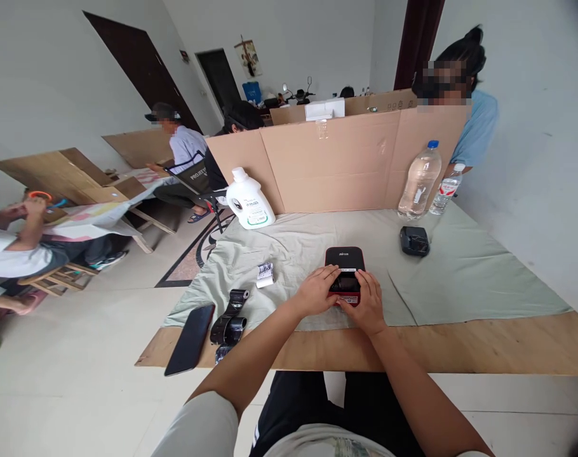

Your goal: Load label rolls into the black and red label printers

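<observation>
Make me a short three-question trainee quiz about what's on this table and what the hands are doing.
1. True or false: both hands rest on the small dark red box-shaped device.
2. Which lies nearest the table's left front corner? A) flat black smartphone B) white plastic detergent bottle C) clear plastic water bottle
3. Fill in: the table is covered by a pale green ____.

Key: 1 true, left hand and right hand are both on it; 2 A; 3 cloth.

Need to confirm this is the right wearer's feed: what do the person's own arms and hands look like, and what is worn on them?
Both forearms are bare, with no gloves, watch or rings visible. The left hand and right hand are uncovered. Short light grey-white sleeves end at the upper arms; the left sleeve shows most clearly, and only an edge of the right one is visible.
</observation>
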The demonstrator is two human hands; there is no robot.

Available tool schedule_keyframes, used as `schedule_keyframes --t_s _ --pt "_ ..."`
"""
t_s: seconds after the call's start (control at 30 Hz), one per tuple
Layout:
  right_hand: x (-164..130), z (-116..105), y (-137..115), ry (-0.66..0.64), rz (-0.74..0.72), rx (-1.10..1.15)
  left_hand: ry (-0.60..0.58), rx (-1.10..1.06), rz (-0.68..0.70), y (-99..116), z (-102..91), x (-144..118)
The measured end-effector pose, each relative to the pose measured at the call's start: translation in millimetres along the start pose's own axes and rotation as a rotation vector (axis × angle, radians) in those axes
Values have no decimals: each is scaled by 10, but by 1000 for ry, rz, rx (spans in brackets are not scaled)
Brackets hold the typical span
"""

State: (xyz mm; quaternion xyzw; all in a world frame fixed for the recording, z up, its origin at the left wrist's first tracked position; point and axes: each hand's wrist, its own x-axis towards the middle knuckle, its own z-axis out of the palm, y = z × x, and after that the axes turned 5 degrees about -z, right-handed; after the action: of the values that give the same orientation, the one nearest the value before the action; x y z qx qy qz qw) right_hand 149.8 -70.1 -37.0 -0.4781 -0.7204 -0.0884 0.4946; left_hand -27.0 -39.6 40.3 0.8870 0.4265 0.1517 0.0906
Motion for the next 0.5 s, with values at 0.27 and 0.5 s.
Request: schedule_keyframes --t_s 0.27,0.5 --pt "198 -199 19 -251 -33 -101 -17 66 -52 15 88 92" --pt "341 -221 23 -332 -28 -82 36 -35 -54 -1 157 30"
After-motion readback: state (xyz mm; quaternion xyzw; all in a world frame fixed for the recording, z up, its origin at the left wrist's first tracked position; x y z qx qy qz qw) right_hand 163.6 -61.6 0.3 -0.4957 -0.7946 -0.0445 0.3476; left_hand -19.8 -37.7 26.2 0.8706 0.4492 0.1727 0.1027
